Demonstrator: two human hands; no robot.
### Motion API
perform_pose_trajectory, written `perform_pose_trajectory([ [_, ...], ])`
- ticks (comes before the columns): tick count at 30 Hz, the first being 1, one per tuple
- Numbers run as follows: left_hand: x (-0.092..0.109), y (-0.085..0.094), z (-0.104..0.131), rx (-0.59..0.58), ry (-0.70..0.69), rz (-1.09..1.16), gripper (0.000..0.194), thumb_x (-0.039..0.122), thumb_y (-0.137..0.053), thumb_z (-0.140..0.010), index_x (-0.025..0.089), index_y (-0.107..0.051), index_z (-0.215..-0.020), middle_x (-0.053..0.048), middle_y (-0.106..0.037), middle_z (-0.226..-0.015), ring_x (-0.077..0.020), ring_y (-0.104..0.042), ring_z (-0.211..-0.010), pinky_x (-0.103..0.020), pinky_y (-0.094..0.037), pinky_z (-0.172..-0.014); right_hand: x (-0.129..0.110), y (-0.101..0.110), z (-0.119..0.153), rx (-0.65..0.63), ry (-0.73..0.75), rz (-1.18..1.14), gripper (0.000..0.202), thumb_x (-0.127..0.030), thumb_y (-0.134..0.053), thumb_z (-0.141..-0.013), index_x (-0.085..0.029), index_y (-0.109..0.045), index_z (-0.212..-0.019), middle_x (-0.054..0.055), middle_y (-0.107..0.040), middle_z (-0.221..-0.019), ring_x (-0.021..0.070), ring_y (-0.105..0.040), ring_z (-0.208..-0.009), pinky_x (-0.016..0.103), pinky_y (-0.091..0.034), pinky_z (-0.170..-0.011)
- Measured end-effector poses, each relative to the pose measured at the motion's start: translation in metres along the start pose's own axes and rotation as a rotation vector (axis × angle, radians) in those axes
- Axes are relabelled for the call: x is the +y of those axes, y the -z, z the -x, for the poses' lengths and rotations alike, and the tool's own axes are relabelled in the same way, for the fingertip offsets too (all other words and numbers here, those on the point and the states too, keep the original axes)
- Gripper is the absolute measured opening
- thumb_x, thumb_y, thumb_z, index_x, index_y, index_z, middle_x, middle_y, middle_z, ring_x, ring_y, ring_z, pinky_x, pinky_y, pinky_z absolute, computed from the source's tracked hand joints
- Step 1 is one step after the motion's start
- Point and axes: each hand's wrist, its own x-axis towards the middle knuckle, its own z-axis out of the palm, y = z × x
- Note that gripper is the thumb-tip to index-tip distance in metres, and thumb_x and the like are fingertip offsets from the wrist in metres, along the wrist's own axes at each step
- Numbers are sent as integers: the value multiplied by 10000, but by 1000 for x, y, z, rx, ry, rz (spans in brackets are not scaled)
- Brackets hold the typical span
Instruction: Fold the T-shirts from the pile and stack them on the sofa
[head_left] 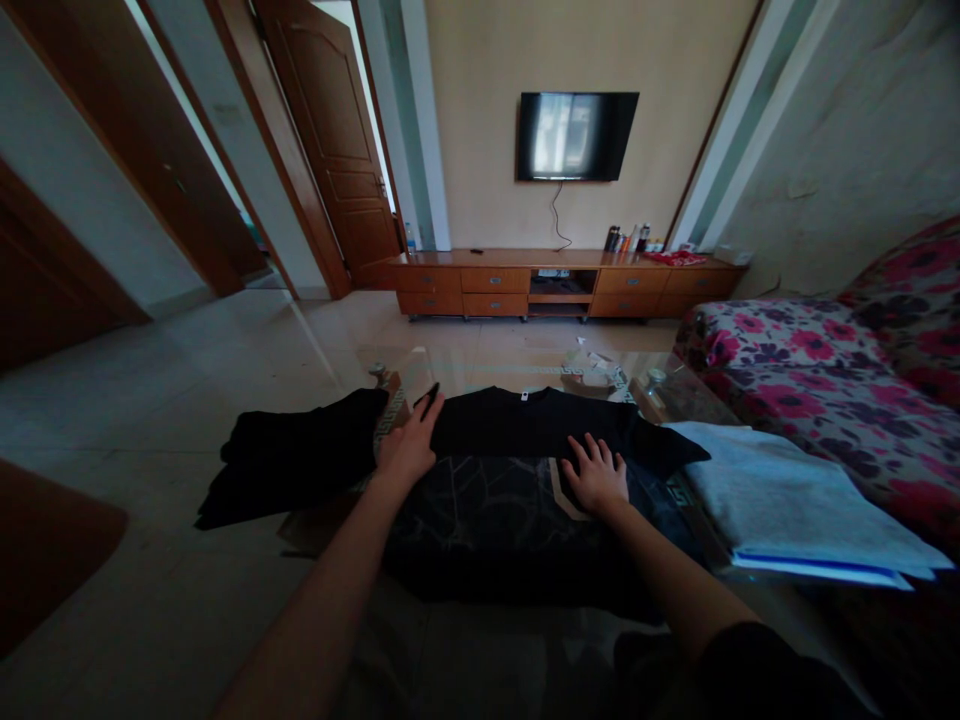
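Observation:
A black T-shirt (517, 428) with a small white neck label lies spread on the glass coffee table (480, 362), collar toward the far side. Its front has a grey line pattern and a pale angular print. At its left shoulder, my left hand (407, 447) is closed, with a narrow dark strip of what looks like the shirt's cloth between the fingers. My right hand (598, 474) rests flat on the shirt beside the pale print, fingers spread. Left of the shirt lies another black garment (296, 455), folded; its kind is unclear.
To the right, a pale blue folded cloth or sheet (795, 495) overhangs the table's edge. A flower-patterned sofa (817, 340) stands beyond it. Across the tiled floor are a wooden TV cabinet (495, 282) with bottles on top and a wall-mounted television (577, 136). A brown rounded furniture edge (56, 540) is at left.

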Motion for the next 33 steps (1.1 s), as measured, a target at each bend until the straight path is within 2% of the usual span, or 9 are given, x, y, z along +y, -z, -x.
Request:
perform_pose_trajectory([
  [4, 51, -22, 19, -142, -213, 9, 994, 178, -581, -819, 494, -68, -1609, -15, -125, -1719, -341, -643, -1183, -467, -519, -923, 0, 1, 1, 1, 10, -1, 675, -655, -226, -1007, -371, -274, -1618, 27, -198, -1700, 313, -129, -1548, 577, -119, -1201],
  [7, 56, -37, 23, -176, -267, 37, 984, 372, -645, -822, 413, -85, -1631, -73, -237, -1688, -379, -512, -1340, -485, -471, -1006, 0, 2, 2, -1, 10, 2, 675, -652, -214, -1009, -371, -269, -1620, 26, -193, -1701, 310, -126, -1548, 575, -118, -1201],
  [12, 25, -48, 20, -252, -134, -24, 1144, 384, -718, -686, 267, -107, -1646, -154, -187, -1691, -432, -335, -1452, -560, -366, -1100, 1, 1, 1, -1, 8, -4, 674, -651, -227, -1007, -371, -276, -1618, 25, -192, -1701, 315, -123, -1548, 578, -119, -1201],
  [15, 7, -50, 24, -235, -36, -63, 1094, 313, -665, -715, 189, -99, -1643, -193, -147, -1691, -426, -266, -1487, -574, -346, -1115, 2, 0, 0, 1, 16, -16, 671, -645, -227, -1009, -367, -280, -1617, 28, -196, -1700, 321, -124, -1547, 590, -119, -1197],
  [21, -17, -53, 30, -155, 36, -118, 1010, 113, -584, -716, 174, -159, -1631, -198, -312, -1624, -353, -377, -1437, -452, -394, -1098, 1, 2, 1, -6, 10, -17, 669, -643, -229, -1009, -372, -272, -1618, 26, -187, -1702, 317, -121, -1547, 590, -111, -1197],
  [24, -36, -57, 28, -203, 149, -111, 876, 187, -551, -784, 163, -257, -1610, -214, -348, -1608, -374, -353, -1459, -510, -399, -1092, 1, 4, 2, -26, 0, -11, 671, -641, -232, -1009, -370, -266, -1621, 26, -175, -1706, 318, -114, -1549, 585, -106, -1200],
  [28, -63, -62, 24, -340, 258, -80, 799, 278, -522, -831, 268, -314, -1602, -148, -215, -1688, -398, -238, -1526, -635, -322, -1121, 0, 5, 2, -23, 0, -12, 668, -631, -240, -1012, -365, -262, -1624, 29, -176, -1706, 320, -112, -1550, 577, -98, -1204],
  [31, -67, -59, 18, -379, 284, -81, 876, 259, -574, -778, 266, -300, -1609, -138, -188, -1695, -382, -204, -1545, -621, -257, -1173, 0, 3, 1, -17, 5, -15, 664, -631, -239, -1014, -368, -263, -1623, 27, -180, -1705, 320, -118, -1548, 582, -102, -1202],
  [33, -55, -55, 12, -304, 237, -65, 893, 249, -585, -758, 196, -309, -1606, -157, -211, -1687, -361, -212, -1546, -566, -228, -1212, 0, 2, 1, -20, 4, -14, 667, -632, -237, -1014, -366, -258, -1625, 27, -177, -1706, 321, -119, -1548, 586, -104, -1201],
])
